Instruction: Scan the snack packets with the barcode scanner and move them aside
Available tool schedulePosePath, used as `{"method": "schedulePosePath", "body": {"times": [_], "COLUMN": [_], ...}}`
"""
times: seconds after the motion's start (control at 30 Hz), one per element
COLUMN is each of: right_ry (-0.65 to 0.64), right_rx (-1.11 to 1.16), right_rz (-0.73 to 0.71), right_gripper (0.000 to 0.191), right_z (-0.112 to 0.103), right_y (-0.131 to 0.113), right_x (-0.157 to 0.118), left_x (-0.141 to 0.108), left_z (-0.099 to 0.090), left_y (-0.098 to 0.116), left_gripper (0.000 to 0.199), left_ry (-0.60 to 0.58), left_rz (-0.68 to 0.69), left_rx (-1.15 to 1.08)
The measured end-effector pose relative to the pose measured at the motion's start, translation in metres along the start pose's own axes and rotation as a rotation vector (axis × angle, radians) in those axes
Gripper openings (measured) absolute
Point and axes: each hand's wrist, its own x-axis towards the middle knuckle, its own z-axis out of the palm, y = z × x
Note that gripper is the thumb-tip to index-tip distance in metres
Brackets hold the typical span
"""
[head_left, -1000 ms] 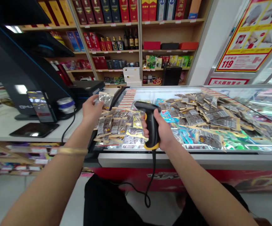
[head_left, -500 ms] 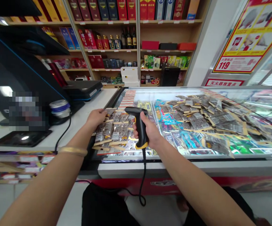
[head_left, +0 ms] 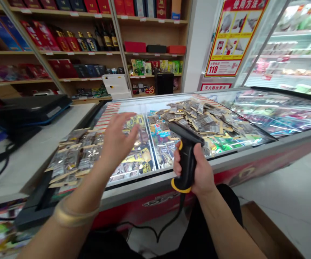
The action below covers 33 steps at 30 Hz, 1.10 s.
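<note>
My right hand (head_left: pixel 202 171) is wrapped round the grip of a black and yellow barcode scanner (head_left: pixel 187 158), its cable hanging down from the handle. The scanner is held upright at the front edge of a glass-topped chest freezer (head_left: pixel 144 187). Over the freezer glass, my left hand (head_left: pixel 119 138) hovers with fingers and thumb apart and nothing in it. Just left of that hand lies a neat group of clear snack packets (head_left: pixel 73 156) with tan card strips. A larger heap of similar packets (head_left: pixel 198 113) is spread farther back on the glass.
A white counter (head_left: pixel 9 172) with a black device (head_left: pixel 39 109) on it stands at the left. Shelves with boxes and bottles (head_left: pixel 106 39) line the back wall. An open cardboard box (head_left: pixel 271 230) sits on the floor at right. The scanner cable (head_left: pixel 144 226) loops low in front.
My left hand has lifted off the packets at left and opened, moving right over the glass. The scanner in my right hand has moved right. The view has turned to the right.
</note>
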Motion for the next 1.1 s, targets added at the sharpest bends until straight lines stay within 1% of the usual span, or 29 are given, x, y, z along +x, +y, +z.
{"method": "schedulePosePath", "body": {"times": [0.1,0.2,0.27,0.33,0.4,0.47,0.53,0.63,0.7,0.77,0.87,0.93,1.0,1.1], "right_ry": [0.14,0.25,0.297,0.319,0.322,0.319,0.318,0.311,0.303,0.295,0.278,0.251,0.213,0.172], "right_rx": [-0.033,-0.062,-0.058,-0.04,-0.015,0.016,0.042,0.062,0.068,0.068,0.065,0.059,0.042,0.021], "right_rz": [-0.132,-0.21,-0.222,-0.216,-0.198,-0.174,-0.16,-0.155,-0.151,-0.151,-0.151,-0.14,-0.123,-0.097], "right_gripper": [0.049,0.048,0.048,0.049,0.05,0.052,0.052,0.051,0.05,0.05,0.049,0.048,0.047,0.048], "right_z": [-0.039,-0.072,-0.088,-0.099,-0.106,-0.109,-0.111,-0.113,-0.113,-0.112,-0.106,-0.099,-0.093,-0.084], "right_y": [-0.025,-0.04,-0.045,-0.048,-0.05,-0.05,-0.049,-0.046,-0.045,-0.044,-0.043,-0.043,-0.041,-0.038], "right_x": [-0.027,-0.044,-0.051,-0.054,-0.054,-0.053,-0.051,-0.05,-0.051,-0.052,-0.055,-0.056,-0.056,-0.053], "left_x": [-0.011,-0.018,-0.02,-0.02,-0.02,-0.02,-0.02,-0.02,-0.021,-0.023,-0.031,-0.036,-0.041,-0.045], "left_z": [0.058,0.108,0.131,0.145,0.152,0.154,0.153,0.152,0.152,0.151,0.15,0.15,0.148,0.145], "left_y": [0.045,0.078,0.092,0.099,0.102,0.103,0.103,0.104,0.105,0.104,0.1,0.097,0.094,0.094], "left_gripper": [0.033,0.035,0.04,0.046,0.05,0.048,0.045,0.049,0.053,0.052,0.043,0.038,0.034,0.031], "left_ry": [-0.181,-0.367,-0.484,-0.589,-0.67,-0.717,-0.733,-0.713,-0.683,-0.637,-0.541,-0.465,-0.394,-0.334], "left_rz": [0.116,0.185,0.199,0.223,0.253,0.273,0.276,0.251,0.194,0.102,-0.091,-0.192,-0.23,-0.221], "left_rx": [-0.133,-0.15,-0.083,0.009,0.092,0.156,0.2,0.213,0.174,0.102,-0.038,-0.142,-0.228,-0.295]}}
